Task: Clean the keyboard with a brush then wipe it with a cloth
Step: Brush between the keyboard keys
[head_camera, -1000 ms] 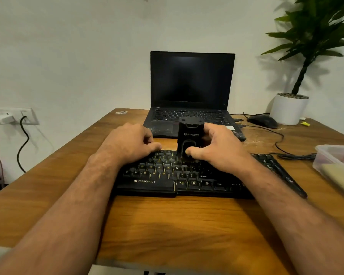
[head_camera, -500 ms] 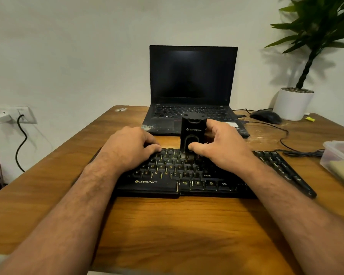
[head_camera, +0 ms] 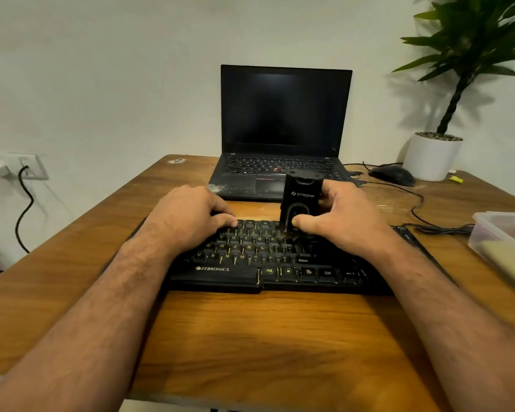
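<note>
A black Zebronics keyboard [head_camera: 250, 263] lies across the middle of the wooden desk. My right hand [head_camera: 342, 221] grips a black upright brush block [head_camera: 302, 194] marked STRIFF, its lower end pressed on the upper key rows right of centre. My left hand [head_camera: 188, 218] rests palm down on the keyboard's left half, fingers curled over the top rows. A yellowish cloth [head_camera: 509, 263] lies in a clear plastic box at the right edge.
An open black laptop [head_camera: 283, 129] stands just behind the keyboard. A black mouse [head_camera: 393, 175] and its cable lie at the back right beside a white plant pot [head_camera: 431, 156]. The plastic box [head_camera: 488, 224] sits at the right edge. A wall socket [head_camera: 15, 168] is at left.
The brush in my right hand has shifted slightly rightward along the top key rows. The camera view has tilted a little. My left hand stays on the keyboard.
</note>
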`<state>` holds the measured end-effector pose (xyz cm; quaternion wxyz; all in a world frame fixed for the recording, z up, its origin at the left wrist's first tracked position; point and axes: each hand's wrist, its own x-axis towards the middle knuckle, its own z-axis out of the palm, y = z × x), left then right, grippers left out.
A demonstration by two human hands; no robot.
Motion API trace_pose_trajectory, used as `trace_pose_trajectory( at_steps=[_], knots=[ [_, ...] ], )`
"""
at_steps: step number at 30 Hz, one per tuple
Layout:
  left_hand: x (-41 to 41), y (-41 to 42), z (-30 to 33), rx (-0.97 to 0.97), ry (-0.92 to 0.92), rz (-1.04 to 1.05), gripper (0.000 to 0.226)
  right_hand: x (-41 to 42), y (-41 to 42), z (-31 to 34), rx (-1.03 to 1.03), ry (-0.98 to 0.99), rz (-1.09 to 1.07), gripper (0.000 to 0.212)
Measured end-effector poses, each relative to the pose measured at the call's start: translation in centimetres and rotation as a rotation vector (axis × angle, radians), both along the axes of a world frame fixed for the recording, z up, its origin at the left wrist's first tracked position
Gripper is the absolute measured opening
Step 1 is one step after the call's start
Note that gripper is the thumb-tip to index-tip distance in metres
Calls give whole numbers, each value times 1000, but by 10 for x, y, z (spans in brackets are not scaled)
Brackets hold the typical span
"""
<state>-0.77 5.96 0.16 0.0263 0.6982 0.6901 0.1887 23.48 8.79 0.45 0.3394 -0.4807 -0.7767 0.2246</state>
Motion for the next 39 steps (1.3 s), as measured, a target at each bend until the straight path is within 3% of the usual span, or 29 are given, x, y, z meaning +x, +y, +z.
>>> trace_pose_trajectory(
  at_steps=[4,9,13,17,22,25,30,33,37,39],
  knots=[
    [-1,0,-3,25,-6,7,21,13,4,7,-36,-18,-3,49],
    [-2,0,-3,22,3,3,21,-2,0,3,-1,3,16,42],
    [-2,-1,-3,23,6,1,21,-2,-10,6,-193,102,237,41],
    [-2,-1,-2,23,8,-9,22,-11,-7,2,-20,19,103,47],
    [-1,1,-3,45,15,-11,20,-9,-11,0,-176,105,330,47],
    [-2,1,-5,47,10,-5,20,-12,-9,1,-48,106,220,41],
    [-2,3,-6,67,15,-14,17,-21,-16,-4,-120,159,342,46],
    [-3,3,-7,63,14,-11,19,-26,-12,-3,-8,116,205,43],
    [-5,4,-8,65,-13,-23,17,-18,-16,1,-236,214,404,41],
    [-6,4,-8,60,-30,-25,17,-19,-15,-2,-168,187,371,40]
  ],
)
